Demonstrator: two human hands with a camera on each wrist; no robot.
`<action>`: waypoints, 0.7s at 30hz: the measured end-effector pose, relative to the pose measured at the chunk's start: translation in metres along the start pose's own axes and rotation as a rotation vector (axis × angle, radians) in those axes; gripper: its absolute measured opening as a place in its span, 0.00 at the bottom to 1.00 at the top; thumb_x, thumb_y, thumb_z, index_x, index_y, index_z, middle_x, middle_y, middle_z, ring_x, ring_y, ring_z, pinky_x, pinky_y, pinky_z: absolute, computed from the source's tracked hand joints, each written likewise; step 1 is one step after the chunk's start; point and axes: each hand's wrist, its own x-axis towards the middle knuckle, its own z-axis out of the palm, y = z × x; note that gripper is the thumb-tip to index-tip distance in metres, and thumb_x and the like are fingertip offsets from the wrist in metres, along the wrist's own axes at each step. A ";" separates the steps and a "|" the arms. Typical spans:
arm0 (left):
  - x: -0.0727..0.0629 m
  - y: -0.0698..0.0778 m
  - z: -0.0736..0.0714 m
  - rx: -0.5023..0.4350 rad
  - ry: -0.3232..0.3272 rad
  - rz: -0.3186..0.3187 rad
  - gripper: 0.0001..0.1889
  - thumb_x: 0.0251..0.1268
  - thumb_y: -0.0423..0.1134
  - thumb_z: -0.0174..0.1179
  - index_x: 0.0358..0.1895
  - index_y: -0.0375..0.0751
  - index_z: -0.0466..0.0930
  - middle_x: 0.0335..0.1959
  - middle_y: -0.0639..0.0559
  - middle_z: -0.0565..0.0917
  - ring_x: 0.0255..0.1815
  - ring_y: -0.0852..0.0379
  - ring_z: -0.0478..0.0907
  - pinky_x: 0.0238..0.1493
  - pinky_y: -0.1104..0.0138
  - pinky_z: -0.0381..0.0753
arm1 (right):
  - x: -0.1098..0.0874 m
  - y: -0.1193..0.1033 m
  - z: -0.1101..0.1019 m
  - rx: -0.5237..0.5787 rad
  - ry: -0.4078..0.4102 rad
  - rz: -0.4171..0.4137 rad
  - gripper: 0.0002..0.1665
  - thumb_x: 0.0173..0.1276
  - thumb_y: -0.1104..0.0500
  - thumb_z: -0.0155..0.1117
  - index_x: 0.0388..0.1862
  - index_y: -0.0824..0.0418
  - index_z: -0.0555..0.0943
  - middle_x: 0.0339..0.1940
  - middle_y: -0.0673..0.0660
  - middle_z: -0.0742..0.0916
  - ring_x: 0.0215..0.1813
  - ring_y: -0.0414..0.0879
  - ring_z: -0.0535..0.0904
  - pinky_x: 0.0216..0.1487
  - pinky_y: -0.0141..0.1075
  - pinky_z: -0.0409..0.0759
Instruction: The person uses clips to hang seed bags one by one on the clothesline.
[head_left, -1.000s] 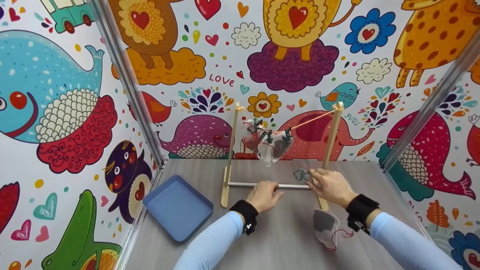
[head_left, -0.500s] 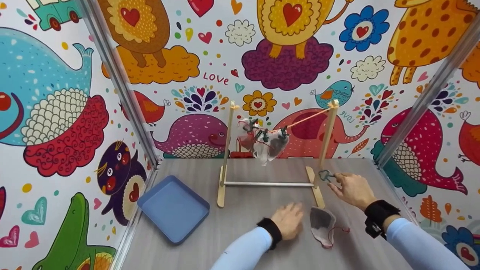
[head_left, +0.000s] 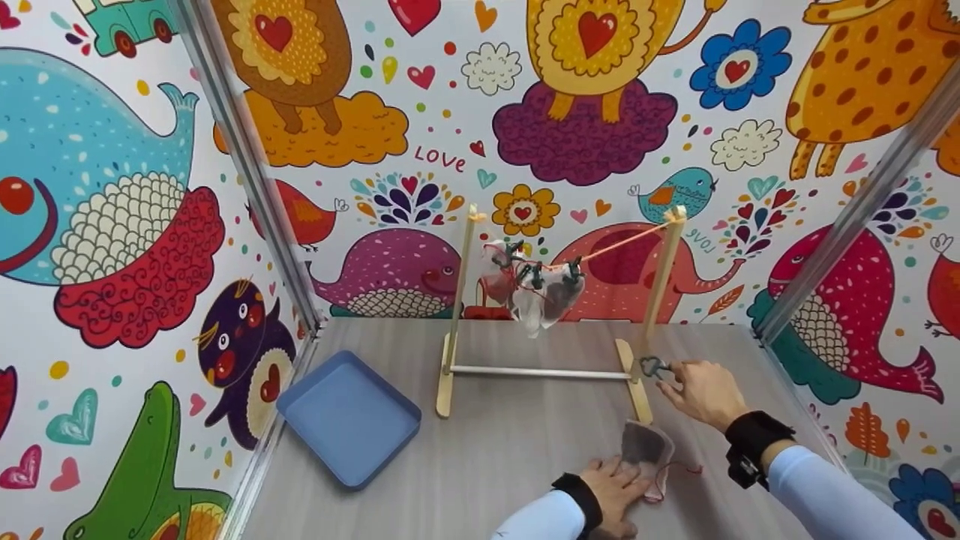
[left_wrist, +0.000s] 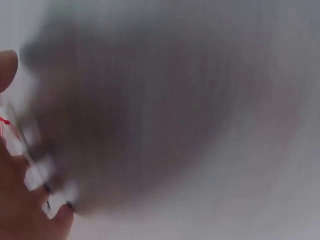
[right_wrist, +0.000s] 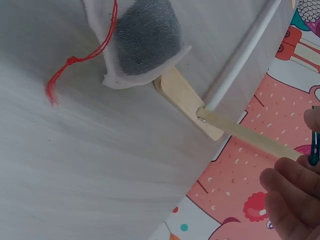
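My left hand [head_left: 613,491] is low in the head view, fingers spread, touching the near left edge of a white mesh drawstring bag [head_left: 646,444] with dark contents. This bag lies flat on the table, its red string trailing right. In the left wrist view, the left fingers [left_wrist: 20,200] show at the left edge; the rest is blurred. My right hand [head_left: 709,394] pinches a dark green clothes peg [head_left: 652,366] beside the rack's right post. Only part of that peg shows at the right wrist view's edge.
A wooden drying rack [head_left: 664,285] with an orange line [head_left: 622,244] stands at the back. Several similar bags [head_left: 559,292] hang from its line on green pegs. A white rod [head_left: 540,372] joins its feet. A blue tray [head_left: 349,420] sits left. Patterned walls enclose the table.
My left hand has moved right and nearer, from by the rack's rod to the bag on the table. The right hand has shifted right, away from the post, still holding the peg.
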 end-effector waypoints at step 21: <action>-0.010 -0.061 0.026 0.162 0.338 -0.344 0.02 0.71 0.47 0.75 0.42 0.62 0.92 0.40 0.65 0.92 0.41 0.63 0.87 0.37 0.68 0.89 | 0.003 -0.004 0.012 0.080 -0.115 0.026 0.09 0.76 0.59 0.74 0.39 0.64 0.91 0.26 0.53 0.86 0.28 0.44 0.77 0.31 0.39 0.83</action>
